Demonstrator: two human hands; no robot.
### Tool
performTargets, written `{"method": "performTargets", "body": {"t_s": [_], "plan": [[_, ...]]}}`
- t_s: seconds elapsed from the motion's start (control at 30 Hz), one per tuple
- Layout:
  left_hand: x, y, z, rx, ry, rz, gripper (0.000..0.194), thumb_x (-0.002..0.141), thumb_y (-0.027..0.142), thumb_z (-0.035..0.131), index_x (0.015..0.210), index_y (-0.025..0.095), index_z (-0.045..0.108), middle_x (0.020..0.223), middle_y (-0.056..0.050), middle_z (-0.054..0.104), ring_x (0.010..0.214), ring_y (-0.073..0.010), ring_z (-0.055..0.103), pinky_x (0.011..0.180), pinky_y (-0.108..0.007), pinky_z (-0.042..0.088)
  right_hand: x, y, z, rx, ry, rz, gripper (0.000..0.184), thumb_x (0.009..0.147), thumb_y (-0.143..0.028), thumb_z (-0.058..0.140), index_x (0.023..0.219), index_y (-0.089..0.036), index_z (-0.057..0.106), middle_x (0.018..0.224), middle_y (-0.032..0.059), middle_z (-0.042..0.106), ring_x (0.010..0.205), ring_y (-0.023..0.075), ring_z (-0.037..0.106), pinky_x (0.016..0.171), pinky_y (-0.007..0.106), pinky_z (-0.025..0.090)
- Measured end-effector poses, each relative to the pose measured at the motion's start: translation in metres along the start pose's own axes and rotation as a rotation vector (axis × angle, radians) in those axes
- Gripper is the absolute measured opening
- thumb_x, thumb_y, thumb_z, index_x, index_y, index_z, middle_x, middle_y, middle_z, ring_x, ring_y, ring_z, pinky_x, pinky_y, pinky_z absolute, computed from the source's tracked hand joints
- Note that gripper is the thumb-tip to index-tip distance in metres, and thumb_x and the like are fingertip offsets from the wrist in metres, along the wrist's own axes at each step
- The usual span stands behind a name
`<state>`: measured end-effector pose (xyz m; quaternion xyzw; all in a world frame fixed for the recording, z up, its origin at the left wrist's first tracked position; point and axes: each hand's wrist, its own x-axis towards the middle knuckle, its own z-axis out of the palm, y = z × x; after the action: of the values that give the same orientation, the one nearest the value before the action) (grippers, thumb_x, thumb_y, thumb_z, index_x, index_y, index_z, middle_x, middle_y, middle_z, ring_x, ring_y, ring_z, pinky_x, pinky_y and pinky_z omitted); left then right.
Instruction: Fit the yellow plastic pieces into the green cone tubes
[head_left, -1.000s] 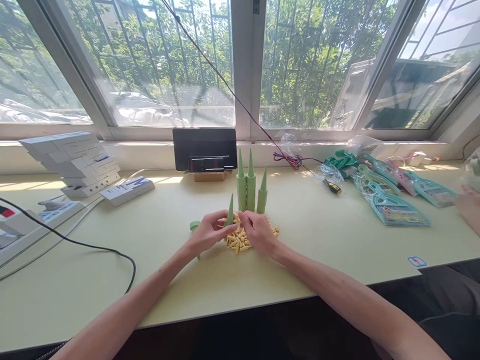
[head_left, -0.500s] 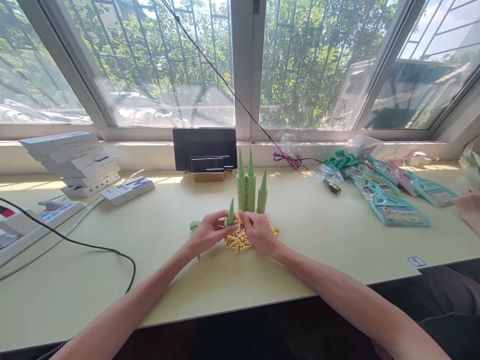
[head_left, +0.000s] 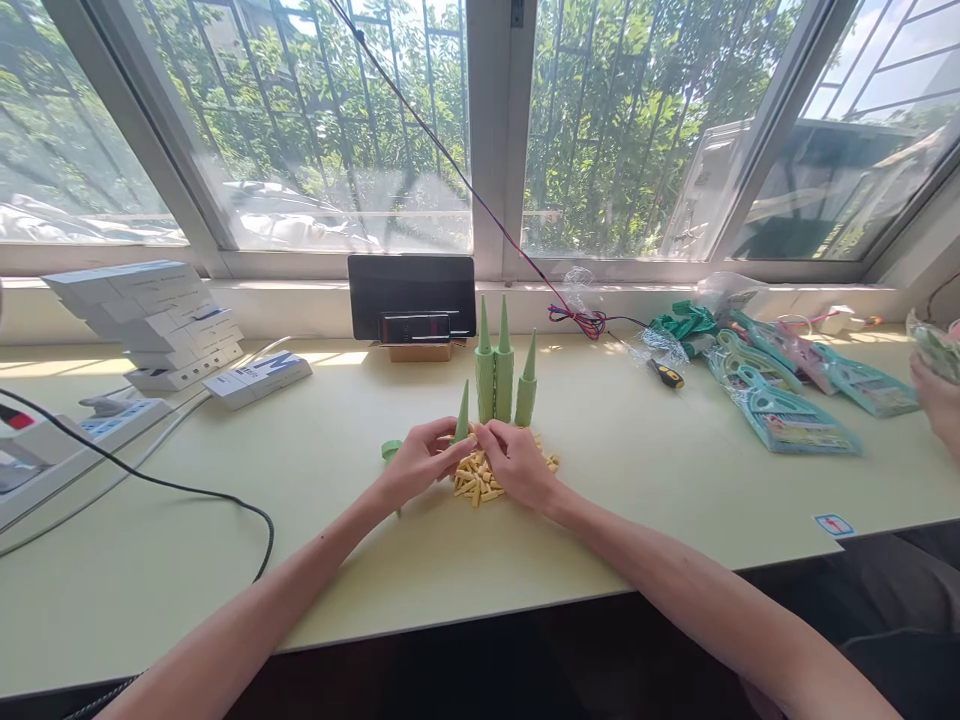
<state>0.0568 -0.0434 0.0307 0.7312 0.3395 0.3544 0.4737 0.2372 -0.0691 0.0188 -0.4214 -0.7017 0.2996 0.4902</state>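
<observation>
Head view shows me the left hand (head_left: pixel 414 464) grasping a green cone (head_left: pixel 463 414), tip up, by the yellow pegs (head_left: pixel 477 485); whether the right hand (head_left: pixel 520 467) grips anything, I cannot tell. Three cone-topped green towers (head_left: pixel 503 380) stand behind.

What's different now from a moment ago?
The green cone in the left hand dipped, then rose again; a co-worker's hand at the right edge lifted slightly. The left hand kept its hold; the right hand, yellow pieces and green columns stayed put.
</observation>
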Motion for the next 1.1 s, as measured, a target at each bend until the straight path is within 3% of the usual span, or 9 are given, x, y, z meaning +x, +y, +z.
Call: {"method": "performTargets", "body": {"t_s": [0.47,0.83,1.1], "plan": [[0.0001,-0.0022,-0.0005,-0.066,-0.009,0.011,0.029,0.081,0.041,0.072,0.092,0.016,0.061,0.074,0.001,0.054,0.056,-0.0084,0.045,0.046,-0.021,0.036,-0.0004,0.0009,0.0004,-0.03,0.005,-0.01,0.046,0.099,-0.051,0.035,0.064,-0.02,0.037,0.058,-0.0031,0.04,0.054,0.0103,0.036,0.053,0.025,0.027],[0.0009,-0.0079,-0.0031,-0.045,0.002,0.024,0.033,0.08,0.036,0.074,0.105,0.016,0.065,0.067,0.002,0.051,0.055,-0.0085,0.042,0.047,-0.021,0.035,-0.0002,0.0029,0.0022,-0.003,0.015,-0.03,0.047,0.098,-0.05,0.035,0.063,-0.02,0.03,0.057,-0.0033,0.033,0.055,0.0104,0.029,0.053,0.026,0.023],[-0.0003,0.0005,0.0002,-0.03,0.011,0.022,0.029,0.084,0.041,0.069,0.094,0.015,0.063,0.072,0.001,0.053,0.056,-0.0086,0.044,0.047,-0.021,0.036,-0.0002,-0.0001,0.0021,0.011,0.004,0.007,0.05,0.099,-0.054,0.032,0.064,-0.02,0.038,0.059,-0.0026,0.039,0.055,0.0107,0.035,0.052,0.025,0.027]]}}
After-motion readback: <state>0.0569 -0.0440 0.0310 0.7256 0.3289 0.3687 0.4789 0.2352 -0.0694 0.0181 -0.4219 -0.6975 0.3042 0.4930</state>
